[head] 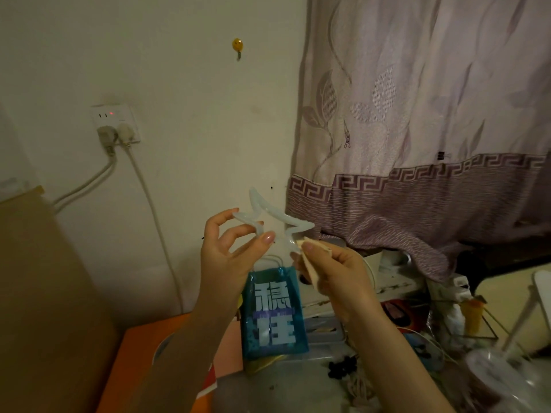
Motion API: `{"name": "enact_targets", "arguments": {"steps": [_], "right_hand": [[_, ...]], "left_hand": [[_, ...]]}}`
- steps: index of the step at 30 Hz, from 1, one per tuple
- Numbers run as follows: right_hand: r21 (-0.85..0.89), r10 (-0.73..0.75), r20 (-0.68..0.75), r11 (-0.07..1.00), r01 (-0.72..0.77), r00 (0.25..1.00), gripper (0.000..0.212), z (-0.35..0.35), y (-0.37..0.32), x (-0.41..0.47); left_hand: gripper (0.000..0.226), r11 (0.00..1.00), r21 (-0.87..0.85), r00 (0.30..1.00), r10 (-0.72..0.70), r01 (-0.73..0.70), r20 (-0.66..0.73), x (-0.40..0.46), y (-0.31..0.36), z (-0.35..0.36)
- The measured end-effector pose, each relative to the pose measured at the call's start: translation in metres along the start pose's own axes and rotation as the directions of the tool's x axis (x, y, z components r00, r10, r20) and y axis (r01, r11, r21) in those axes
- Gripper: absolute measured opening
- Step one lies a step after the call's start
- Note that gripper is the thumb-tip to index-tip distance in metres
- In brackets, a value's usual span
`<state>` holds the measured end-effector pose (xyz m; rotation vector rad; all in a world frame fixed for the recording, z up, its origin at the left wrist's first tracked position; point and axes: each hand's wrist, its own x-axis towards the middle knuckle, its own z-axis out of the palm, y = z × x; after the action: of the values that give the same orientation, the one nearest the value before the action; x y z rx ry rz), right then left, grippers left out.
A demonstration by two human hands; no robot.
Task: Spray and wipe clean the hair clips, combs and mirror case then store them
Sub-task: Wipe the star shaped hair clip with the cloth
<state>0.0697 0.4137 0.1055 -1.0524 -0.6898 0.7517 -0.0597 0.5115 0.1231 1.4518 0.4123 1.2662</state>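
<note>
Translucent white plastic forms the star-shaped hair clip (275, 220), an open outline of a star held up in the air in front of the wall, well above the counter (286, 383). The left hand (228, 254) pinches the clip's left arm between thumb and curled fingers. The right hand (331, 272) grips a folded beige cloth (313, 263), thumb on top, and presses the cloth's corner against the clip's lower right point, so cloth and clip touch there.

Below the hands a small blue gift bag (272, 317) with large white characters and thin white handles stands upright on the counter. Left of it lies an orange surface (140, 359) (box or folder, hard to tell), and further left a brown cardboard panel (38, 293) leans near the wall. To the right the counter carries a jumble of small items too dim to sort out.

On the far wall sits a white socket (114, 122) with two plugs and trailing cables, and higher up a small yellow hook (237, 46). A mauve patterned curtain (417, 114) hangs on the right.
</note>
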Motion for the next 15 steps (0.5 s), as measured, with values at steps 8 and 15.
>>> {"name": "enact_targets", "arguments": {"steps": [8,15], "right_hand": [[0.037,0.026,-0.003,0.999,-0.026,1.000,0.020,0.002,0.003,-0.003],[-0.015,-0.002,0.046,1.000,0.002,0.999,0.021,0.004,0.006,-0.007]], "left_hand": [[0.061,1.000,0.024,0.999,0.019,-0.020,0.041,-0.008,0.001,0.003],[0.063,0.999,0.037,0.998,0.008,-0.010,0.066,-0.010,0.002,0.003]]}}
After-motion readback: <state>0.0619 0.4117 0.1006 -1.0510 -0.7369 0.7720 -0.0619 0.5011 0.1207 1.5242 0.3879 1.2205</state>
